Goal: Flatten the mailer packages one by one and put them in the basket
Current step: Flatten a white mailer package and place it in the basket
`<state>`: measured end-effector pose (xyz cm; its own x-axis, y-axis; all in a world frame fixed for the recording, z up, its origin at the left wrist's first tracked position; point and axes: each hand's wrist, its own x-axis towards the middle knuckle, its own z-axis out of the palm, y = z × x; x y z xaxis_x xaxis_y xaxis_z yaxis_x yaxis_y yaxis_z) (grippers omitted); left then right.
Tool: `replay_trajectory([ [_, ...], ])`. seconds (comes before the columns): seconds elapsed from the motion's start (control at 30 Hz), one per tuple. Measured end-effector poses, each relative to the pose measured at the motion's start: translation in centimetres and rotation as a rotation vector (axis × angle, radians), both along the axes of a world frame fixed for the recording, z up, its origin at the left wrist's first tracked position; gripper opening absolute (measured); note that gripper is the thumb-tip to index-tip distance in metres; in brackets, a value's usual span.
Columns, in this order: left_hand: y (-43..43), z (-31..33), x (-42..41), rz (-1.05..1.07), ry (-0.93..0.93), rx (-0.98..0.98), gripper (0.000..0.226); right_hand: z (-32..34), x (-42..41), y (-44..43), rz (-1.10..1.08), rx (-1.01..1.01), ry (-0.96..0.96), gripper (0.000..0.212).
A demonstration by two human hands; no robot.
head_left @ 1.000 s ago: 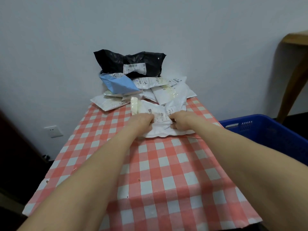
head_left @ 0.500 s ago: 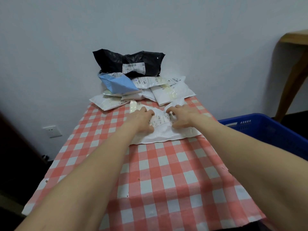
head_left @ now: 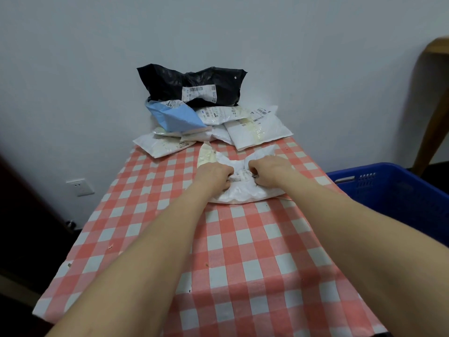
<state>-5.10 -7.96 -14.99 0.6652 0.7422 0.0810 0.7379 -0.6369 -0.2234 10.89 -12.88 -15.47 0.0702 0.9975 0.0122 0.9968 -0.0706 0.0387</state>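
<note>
So your left hand [head_left: 213, 175] and right hand [head_left: 269, 171] are both on the white mailer [head_left: 243, 194], fingers curled in and gripping its crumpled middle, knuckles close together; the mailer lies on the checked table [head_left: 243, 276], past the centre toward the far edge; the other mailers are piled along that far edge, black mailer [head_left: 170, 81] at the back, blue mailer [head_left: 175, 117] in front; the blue basket [head_left: 393, 190] sits just off the right edge.

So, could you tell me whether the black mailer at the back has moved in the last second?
No. The black mailer leans against the wall above the blue mailer, just as before.
</note>
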Motion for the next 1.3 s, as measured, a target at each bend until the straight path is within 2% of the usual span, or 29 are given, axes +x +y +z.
replay_trajectory([
  [0.1, 0.1, 0.1, -0.2, -0.005, -0.001, -0.03, 0.007, 0.0, -0.1, 0.0, -0.021, -0.02, 0.041, 0.021],
  [0.2, 0.3, 1.3, -0.4, 0.041, -0.07, -0.142, 0.023, 0.9, 0.3, 0.1, -0.094, -0.049, 0.211, 0.022],
  [0.27, 0.6, 2.4, -0.2, 0.074, -0.189, -0.143, 0.027, 1.9, 0.5, -0.1, -0.132, 0.13, 0.3, 0.025],
  [0.33, 1.1, 3.2, 0.1, 0.067, -0.283, -0.017, 0.025, 2.7, 0.5, -0.1, -0.111, 0.305, 0.278, 0.034],
  [0.37, 1.4, 3.3, 0.4, 0.058, -0.277, 0.025, 0.026, 2.9, 0.5, 0.1, -0.087, 0.321, 0.252, 0.038],
  [0.5, 1.9, 3.0, 1.2, 0.151, -0.077, -0.093, 0.047, 2.7, 0.2, 1.4, -0.055, 0.053, 0.165, 0.051],
  [0.6, 2.5, 2.1, 1.3, 0.203, 0.007, -0.159, 0.044, 2.2, 0.5, 2.0, -0.095, -0.047, 0.137, 0.05],
  [0.87, 2.7, 1.5, 2.0, 0.221, 0.068, -0.169, 0.031, 0.5, 0.7, 3.3, -0.15, -0.048, 0.071, 0.032],
  [1.13, 2.5, 0.2, 2.1, 0.172, 0.046, -0.018, 0.024, -0.3, 1.0, 3.3, -0.175, -0.011, 0.116, 0.027],
  [1.23, 2.8, 0.7, 1.7, 0.154, -0.009, -0.077, 0.023, 0.6, 1.0, 3.2, -0.185, -0.056, 0.16, 0.025],
  [1.3, 3.4, 1.7, 1.4, 0.135, -0.086, -0.099, 0.026, 1.5, 1.1, 3.4, -0.198, 0.022, 0.17, 0.028],
])
